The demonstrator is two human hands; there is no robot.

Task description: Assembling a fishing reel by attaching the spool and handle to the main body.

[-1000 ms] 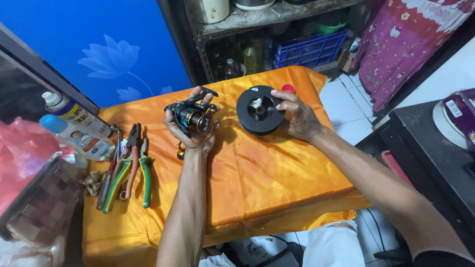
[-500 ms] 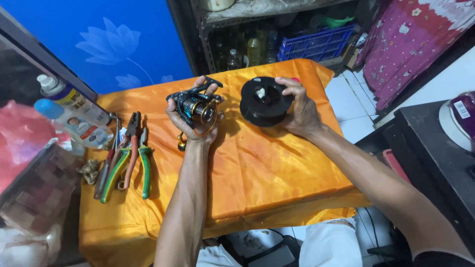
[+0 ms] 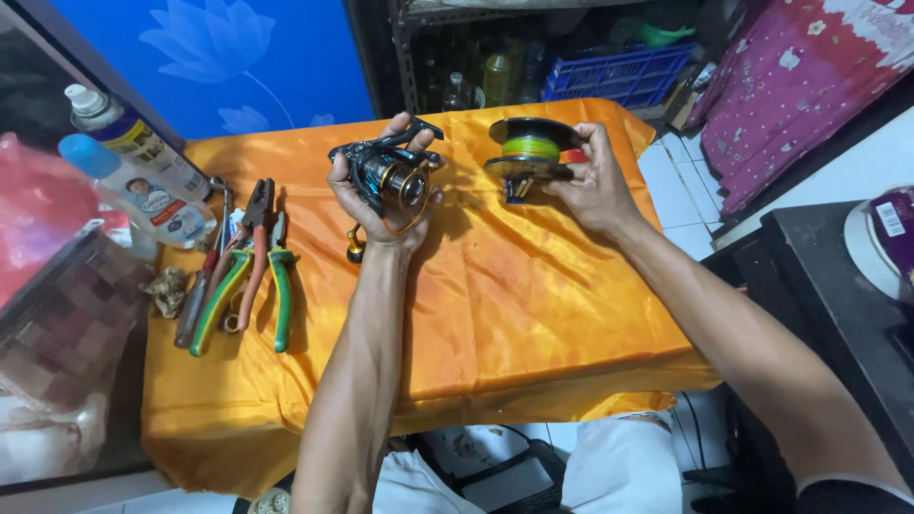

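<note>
Spinning reel body (image 3: 388, 176), head view: one, black metal with gold trim, rounded housing with a bail arm across the top, held above the far middle of the desk (image 3: 533, 314). Desk is draped in shiny, creased orange cloth. Left hand (image 3: 376, 205) has its grip wrapped from below around the reel body, fingers curled closed on it. One spool (image 3: 529, 152), a black disc pair with green line wound between the flanges, tilted on edge near the far right corner. Right hand (image 3: 595, 181) grips the spool by its rim, thumb and fingers pinched on it. One small gold knob (image 3: 355, 250) lies on the cloth just under the left wrist. Along the left edge: two pliers (image 3: 249, 266) with green and red rubber handles, lying side by side. Two plastic bottles (image 3: 133, 176) lean at the far left corner, one with a white cap, one with a blue cap.
</note>
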